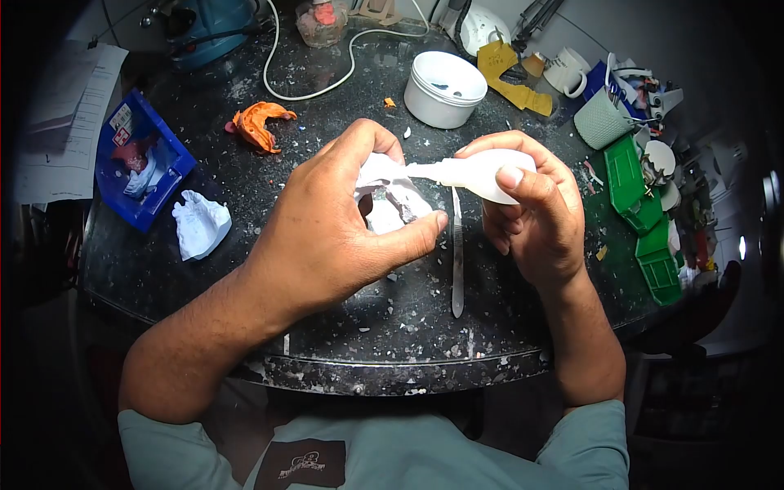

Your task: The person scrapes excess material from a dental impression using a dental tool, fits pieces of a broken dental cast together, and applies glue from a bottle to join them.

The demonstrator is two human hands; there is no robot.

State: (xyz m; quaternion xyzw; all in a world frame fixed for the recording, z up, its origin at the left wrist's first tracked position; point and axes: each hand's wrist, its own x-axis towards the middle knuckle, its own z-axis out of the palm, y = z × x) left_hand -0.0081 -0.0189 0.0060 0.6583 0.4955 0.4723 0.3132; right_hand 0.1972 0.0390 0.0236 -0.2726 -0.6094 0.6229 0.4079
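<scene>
A white plaster piece (390,192) with dark grey patches is held between the thumb and fingers of my left hand (335,212). In my right hand (535,200) is a translucent white squeeze bottle (490,174), lying nearly level, its narrow nozzle pointing left at the upper edge of the plaster piece. Whether the nozzle tip touches the plaster I cannot tell. Below the bottle, a metal knife (457,261) rests on the dark, speckled table (384,347) between my hands.
Left: a blue tray (180,167), white plaster cast (200,224) and papers (69,122). Behind: an orange impression (261,126), white cable (351,61) and round white tub (445,91). Right: a white mug (566,72), mesh cup (603,121) and green trays (629,184).
</scene>
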